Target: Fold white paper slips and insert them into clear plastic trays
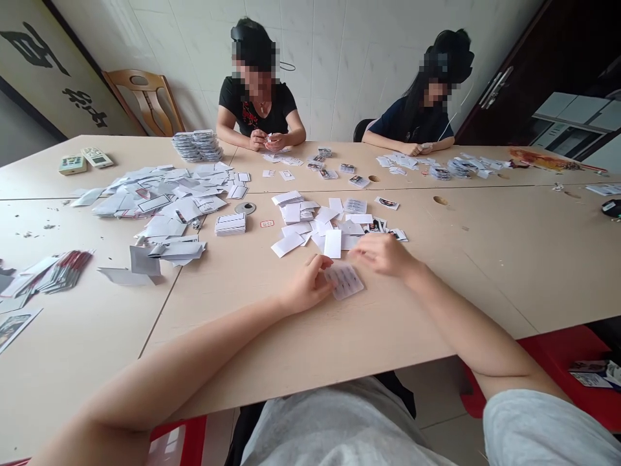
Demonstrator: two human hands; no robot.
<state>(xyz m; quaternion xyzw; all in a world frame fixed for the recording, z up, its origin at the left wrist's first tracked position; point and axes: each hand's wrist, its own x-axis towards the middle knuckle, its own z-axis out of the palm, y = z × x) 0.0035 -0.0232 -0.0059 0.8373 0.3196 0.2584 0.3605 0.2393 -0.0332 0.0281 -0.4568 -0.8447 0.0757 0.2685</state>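
My left hand [310,285] grips the left edge of a translucent plastic sheet [346,281] with rows of small marks, between thumb and fingers over the table [388,330]. To the right, my right hand [385,254] hovers close to the sheet's upper right, fingers bent together and slightly blurred; what they hold, if anything, is hidden. Just beyond both hands lies a loose pile of white cards [332,243]. Some dark picture cards [376,224] are at its right side, and a translucent stack [356,206] sits at its back.
A neat card stack [230,223] stands left of the pile, near a round metal cap [245,208]. A large paper heap [165,191] is farther left. Across the table, one person [259,97] handles small items; another person [417,116] sits at the right.
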